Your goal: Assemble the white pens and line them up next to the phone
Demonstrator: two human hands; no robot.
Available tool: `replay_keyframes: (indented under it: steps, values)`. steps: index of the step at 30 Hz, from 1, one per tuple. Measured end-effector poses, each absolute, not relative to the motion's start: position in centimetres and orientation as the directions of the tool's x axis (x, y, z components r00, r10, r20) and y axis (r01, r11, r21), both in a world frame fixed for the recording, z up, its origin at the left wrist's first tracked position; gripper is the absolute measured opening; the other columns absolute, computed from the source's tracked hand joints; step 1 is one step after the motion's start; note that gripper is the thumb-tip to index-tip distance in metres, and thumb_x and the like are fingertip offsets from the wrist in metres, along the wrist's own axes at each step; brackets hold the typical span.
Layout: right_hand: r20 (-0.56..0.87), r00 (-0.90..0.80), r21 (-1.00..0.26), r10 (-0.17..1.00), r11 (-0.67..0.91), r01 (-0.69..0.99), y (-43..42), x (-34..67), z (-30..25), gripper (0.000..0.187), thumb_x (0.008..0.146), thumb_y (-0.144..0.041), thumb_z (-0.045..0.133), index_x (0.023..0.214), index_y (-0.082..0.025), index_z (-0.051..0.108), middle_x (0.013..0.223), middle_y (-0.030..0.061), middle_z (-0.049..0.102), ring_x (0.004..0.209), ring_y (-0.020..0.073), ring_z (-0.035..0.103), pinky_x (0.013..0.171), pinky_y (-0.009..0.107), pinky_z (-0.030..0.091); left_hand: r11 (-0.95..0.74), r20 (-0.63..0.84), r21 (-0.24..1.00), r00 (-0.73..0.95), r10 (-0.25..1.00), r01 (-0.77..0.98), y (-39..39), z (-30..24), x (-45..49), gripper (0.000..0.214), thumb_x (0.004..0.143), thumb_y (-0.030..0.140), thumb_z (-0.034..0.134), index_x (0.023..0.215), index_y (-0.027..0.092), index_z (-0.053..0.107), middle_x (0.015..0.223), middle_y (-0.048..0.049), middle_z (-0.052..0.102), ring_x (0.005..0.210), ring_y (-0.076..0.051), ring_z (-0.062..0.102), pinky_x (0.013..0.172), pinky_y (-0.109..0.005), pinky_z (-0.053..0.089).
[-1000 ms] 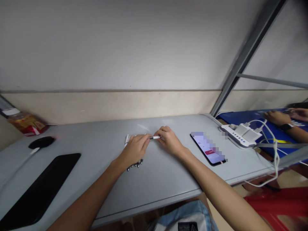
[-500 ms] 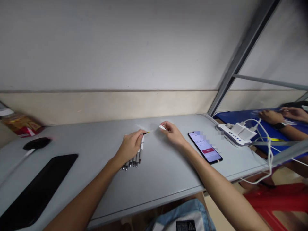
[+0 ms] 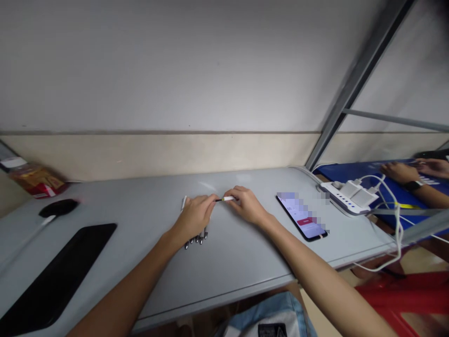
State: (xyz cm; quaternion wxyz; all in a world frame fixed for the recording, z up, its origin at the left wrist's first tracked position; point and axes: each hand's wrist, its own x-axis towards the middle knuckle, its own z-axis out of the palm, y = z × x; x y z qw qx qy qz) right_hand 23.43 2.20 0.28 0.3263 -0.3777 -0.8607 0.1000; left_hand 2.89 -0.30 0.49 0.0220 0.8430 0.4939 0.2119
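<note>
My left hand [image 3: 197, 213] is closed, its thumb and fingertips pinching a thin black pen refill [image 3: 218, 201] with a yellowish end. That end meets the open end of a short white pen barrel [image 3: 228, 198], which my right hand [image 3: 247, 204] grips between thumb and fingers. Whether the refill sits inside the barrel or only touches it, I cannot tell. Under and beside my left hand lies a row of several white and grey pens [image 3: 201, 239], mostly covered by the hand; only their silver-grey ends and one white end show.
To the right lie a lit phone [image 3: 302, 217] and a white power strip [image 3: 345, 199] with chargers and cables. A black mat [image 3: 59, 276], a black round object [image 3: 59, 208] and a red-labelled bottle [image 3: 38, 181] are at left. Another person's hands [image 3: 400, 172] work beyond the metal frame [image 3: 358, 89].
My hands have come together: the right moved left and down with the white barrel, the left slightly right with the refill. Their tips now meet, where a gap was before.
</note>
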Motion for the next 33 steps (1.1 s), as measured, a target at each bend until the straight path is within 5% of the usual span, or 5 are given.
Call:
replay_keyframes:
  steps: [8, 17, 22, 28, 33]
  values:
    - [0.45, -0.537, -0.346, 0.713, 0.694, 0.631, 1.4, 22.1, -0.2, 0.022, 0.088, -0.013, 0.054, 0.108, -0.019, 0.059, 0.085, 0.0051, 0.066, 0.074, 0.0163, 0.058, 0.073, 0.027, 0.038, -0.526, 0.309, 0.326, 0.437, 0.845, 0.786, -0.5, 0.1, 3.6, 0.036, 0.099, 0.028, 0.022, 0.079, 0.019, 0.051, 0.079, -0.0031, 0.059, 0.075, -0.018, 0.054, 0.075, -0.034, 0.039]
    - [0.419, -0.582, -0.437, 0.697, 0.717, 0.544, 1.6, 22.7, -0.1, 0.019, 0.095, -0.026, 0.047, 0.099, -0.015, 0.062, 0.091, 0.0076, 0.069, 0.075, 0.0147, 0.06, 0.069, 0.024, 0.039, -0.613, 0.411, 0.254, 0.49, 0.769, 0.748, -0.2, 0.0, 3.3, 0.019, 0.095, 0.02, 0.036, 0.093, 0.019, 0.054, 0.094, -0.0051, 0.055, 0.092, -0.019, 0.05, 0.081, -0.034, 0.041]
    - [0.435, -0.584, -0.377, 0.685, 0.728, 0.573, 1.6, 22.3, 0.1, 0.024, 0.098, -0.022, 0.04, 0.098, -0.014, 0.063, 0.092, 0.009, 0.066, 0.079, 0.0152, 0.058, 0.073, 0.026, 0.04, -0.585, 0.469, 0.316, 0.413, 0.781, 0.747, -0.3, 0.3, 3.5, 0.02, 0.096, 0.029, 0.04, 0.102, 0.02, 0.056, 0.104, -0.0059, 0.057, 0.099, -0.019, 0.052, 0.088, -0.035, 0.04]
    - [0.458, -0.531, -0.295, 0.713, 0.686, 0.665, 1.7, 22.5, 0.2, 0.025, 0.099, -0.023, 0.038, 0.101, -0.016, 0.062, 0.088, 0.0072, 0.063, 0.076, 0.0148, 0.054, 0.072, 0.027, 0.036, -0.408, 0.37, 0.502, 0.237, 0.898, 0.763, 0.3, 0.7, 2.7, 0.033, 0.096, 0.033, 0.034, 0.078, 0.019, 0.058, 0.067, 0.0001, 0.059, 0.065, -0.016, 0.055, 0.067, -0.03, 0.042]
    - [0.435, -0.554, -0.328, 0.71, 0.698, 0.636, 1.7, 22.7, 0.4, 0.027, 0.099, -0.024, 0.036, 0.101, -0.015, 0.061, 0.089, 0.0073, 0.063, 0.074, 0.0137, 0.053, 0.07, 0.026, 0.036, -0.529, 0.508, 0.559, 0.241, 0.827, 0.638, 0.4, 0.9, 2.7, 0.018, 0.082, 0.029, 0.059, 0.098, 0.021, 0.059, 0.099, -0.0025, 0.064, 0.09, -0.017, 0.058, 0.076, -0.029, 0.044]
